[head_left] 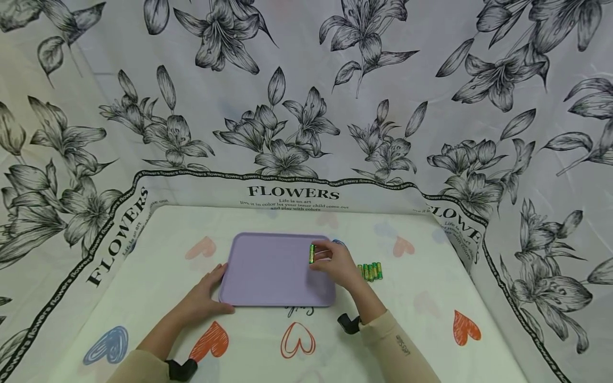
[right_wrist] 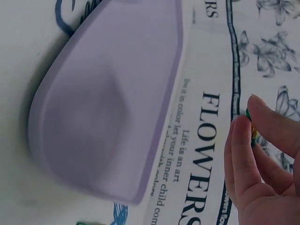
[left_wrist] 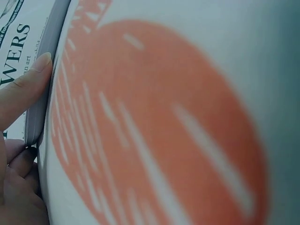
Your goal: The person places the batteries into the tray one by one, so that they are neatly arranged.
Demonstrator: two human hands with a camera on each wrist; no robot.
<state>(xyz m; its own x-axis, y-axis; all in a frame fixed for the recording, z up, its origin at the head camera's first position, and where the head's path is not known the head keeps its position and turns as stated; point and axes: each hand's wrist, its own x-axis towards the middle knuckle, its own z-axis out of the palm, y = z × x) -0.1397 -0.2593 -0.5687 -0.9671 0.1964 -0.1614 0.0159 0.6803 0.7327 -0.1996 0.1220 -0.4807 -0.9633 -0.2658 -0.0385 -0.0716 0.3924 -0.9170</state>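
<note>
A lilac tray [head_left: 273, 271] with a low rim lies on the table. At its left end my left hand [head_left: 203, 295] holds the near corner, the thumb along the front edge and the other fingers at the left side. In the left wrist view the thumb [left_wrist: 30, 86] presses the tray's edge [left_wrist: 40, 108]. Over the right part of the tray, my right hand [head_left: 340, 263] pinches a green and gold battery [head_left: 312, 254], held upright. Fingers hide most of this battery [right_wrist: 254, 133] in the right wrist view.
Several more green batteries [head_left: 370, 272] stand in a row on the table to the right of the tray, partly behind the right wrist. A white cloth [head_left: 383, 346] printed with hearts covers the table. Flower-printed fabric [head_left: 287, 69] rises behind and at both sides.
</note>
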